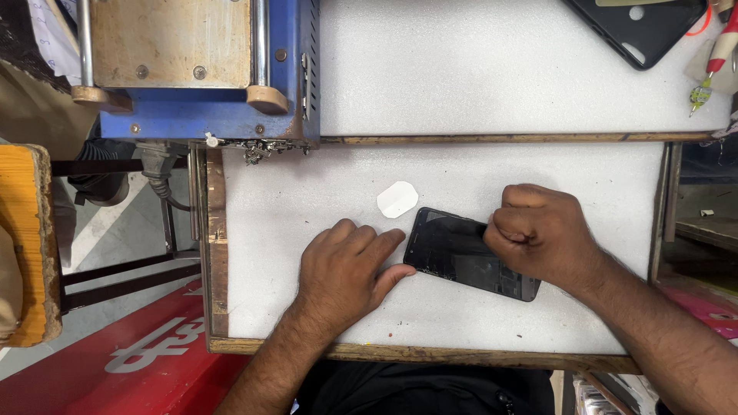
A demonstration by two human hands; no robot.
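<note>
- Your left hand (346, 269) lies flat, fingers spread narrowly, thumb touching the black phone (469, 253).
- Your right hand (538, 234) is fisted on the phone's right half; what it grips is hidden.
- Beyond your fingertips: a white patch (397, 199), bare white worktop (307, 192), then a blue machine (207, 69).

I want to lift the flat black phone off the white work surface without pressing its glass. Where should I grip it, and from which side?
Grip the flat black phone by its two long edges, coming from above at the bare end near the left hand. It lies flat and slanted, with the right hand fisted over its other end, so probably only the thin sides offer purchase.
</note>
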